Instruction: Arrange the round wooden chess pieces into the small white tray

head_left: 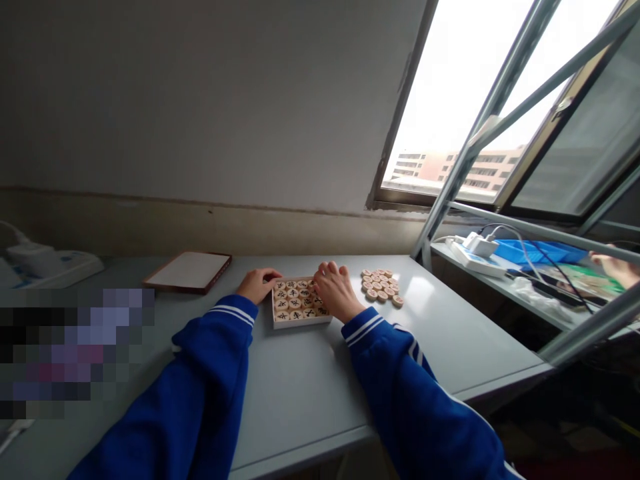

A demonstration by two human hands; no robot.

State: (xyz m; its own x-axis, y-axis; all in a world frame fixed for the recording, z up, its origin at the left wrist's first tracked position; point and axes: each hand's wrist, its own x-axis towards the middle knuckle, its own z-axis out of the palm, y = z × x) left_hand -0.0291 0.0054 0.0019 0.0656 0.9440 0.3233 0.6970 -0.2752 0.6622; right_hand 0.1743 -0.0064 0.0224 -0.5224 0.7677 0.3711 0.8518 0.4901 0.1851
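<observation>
1. Head view: a shallow box [302, 323] sits on the grey desk [295, 387], filled with rows of round character pieces [295, 303].
2. The left hand [257, 285] rests at the box's left edge, fingers partly bent; whether they grip it, I cannot tell.
3. The right hand [338, 291] arches over the box's right side, fingers curled; any held piece is hidden.
4. More pieces [381, 287] lie clustered to the right.
</observation>
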